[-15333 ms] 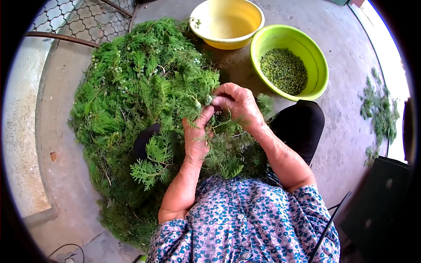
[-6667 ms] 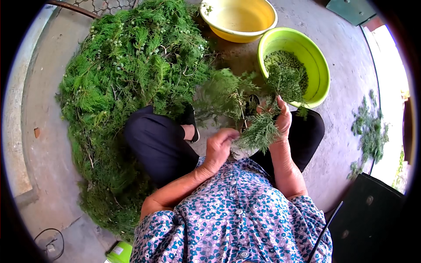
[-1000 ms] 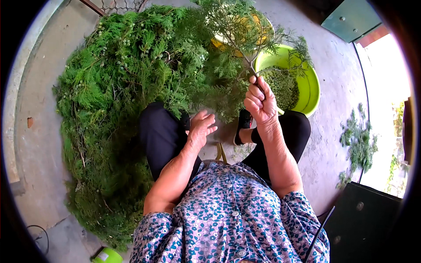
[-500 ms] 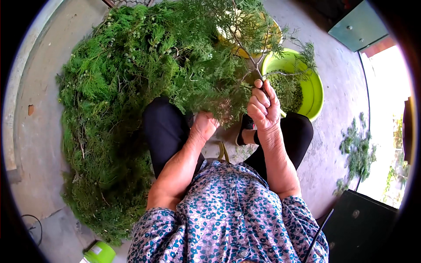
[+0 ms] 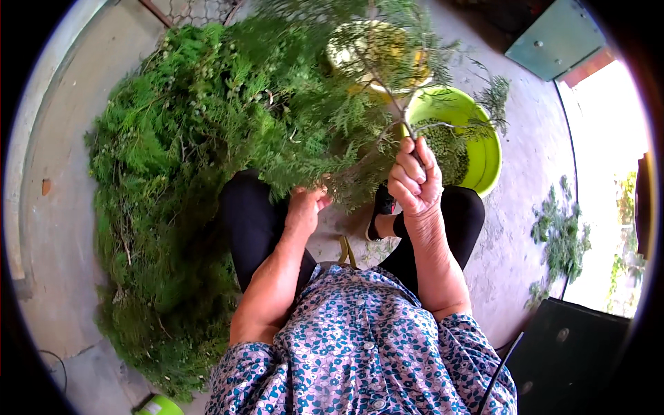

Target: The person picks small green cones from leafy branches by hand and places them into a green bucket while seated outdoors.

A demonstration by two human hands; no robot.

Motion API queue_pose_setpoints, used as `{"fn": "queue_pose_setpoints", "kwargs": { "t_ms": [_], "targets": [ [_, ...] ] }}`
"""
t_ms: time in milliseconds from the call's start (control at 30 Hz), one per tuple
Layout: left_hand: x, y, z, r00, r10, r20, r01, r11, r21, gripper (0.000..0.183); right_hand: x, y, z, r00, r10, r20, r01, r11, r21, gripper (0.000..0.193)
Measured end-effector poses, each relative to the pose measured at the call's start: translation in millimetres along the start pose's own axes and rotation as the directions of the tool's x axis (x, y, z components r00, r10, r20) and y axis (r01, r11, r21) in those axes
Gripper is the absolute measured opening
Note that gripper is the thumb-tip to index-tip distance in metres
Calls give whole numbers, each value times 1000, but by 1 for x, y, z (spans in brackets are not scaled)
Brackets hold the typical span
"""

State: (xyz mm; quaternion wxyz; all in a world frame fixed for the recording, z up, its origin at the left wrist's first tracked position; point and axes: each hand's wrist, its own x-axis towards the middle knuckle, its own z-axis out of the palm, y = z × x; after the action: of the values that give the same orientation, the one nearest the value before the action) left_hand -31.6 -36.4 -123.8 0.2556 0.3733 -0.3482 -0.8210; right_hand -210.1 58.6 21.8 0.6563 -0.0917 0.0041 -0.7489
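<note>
While a leafy branch (image 5: 398, 105) is clasped upright in the right grip (image 5: 416, 178), the left grip (image 5: 304, 209) is partly screened by sprays (image 5: 339, 167)

As the woody stem (image 5: 409, 127) is clenched near its lower end by the right grip, the branch is held up in front of the body, its greenery spread out above and to the left. By this greenery a yellow basin (image 5: 419, 69) is partly covered from view. The left grip is placed lower, between the right grip and the left knee (image 5: 247, 211); its tips are hidden by the drooping sprays, so whether anything is grasped there cannot be told.

Just beyond the right knee (image 5: 465, 209), a lime-green basin (image 5: 488, 158) is set on the grey floor (image 5: 510, 290), and its bottom is covered by small green balls (image 5: 451, 153). Most of the left side is taken up by a large heap of green branches (image 5: 155, 162), by which the left knee is flanked. Near the doorway at the right, a smaller patch of greenery (image 5: 559, 232) is scattered. Below it, a dark panel (image 5: 574, 349) is seen, and a blue-grey cabinet (image 5: 555, 43) is placed at the upper right. Dark trousers and a floral shirt (image 5: 360, 332) are worn.
</note>
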Motion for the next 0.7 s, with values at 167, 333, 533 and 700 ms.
{"fn": "queue_pose_setpoints", "kwargs": {
  "t_ms": [167,333,533,700],
  "targets": [
    [-56,80,38,675,-489,553,-142,649,747,21,6,-6,-10,996,22,-82,-33,990,-138,29],
    [-67,124,62,940,230,253,-309,888,340,33,4,-7,-9,989,68,-134,-102,958,-267,28],
    [-16,149,59,924,361,125,-356,933,-57,42,9,7,-6,959,189,-212,-247,925,-288,30],
    [-5,137,69,950,309,32,-297,933,-203,29,8,9,-13,961,216,-172,-257,929,-268,30]
  ]
}}
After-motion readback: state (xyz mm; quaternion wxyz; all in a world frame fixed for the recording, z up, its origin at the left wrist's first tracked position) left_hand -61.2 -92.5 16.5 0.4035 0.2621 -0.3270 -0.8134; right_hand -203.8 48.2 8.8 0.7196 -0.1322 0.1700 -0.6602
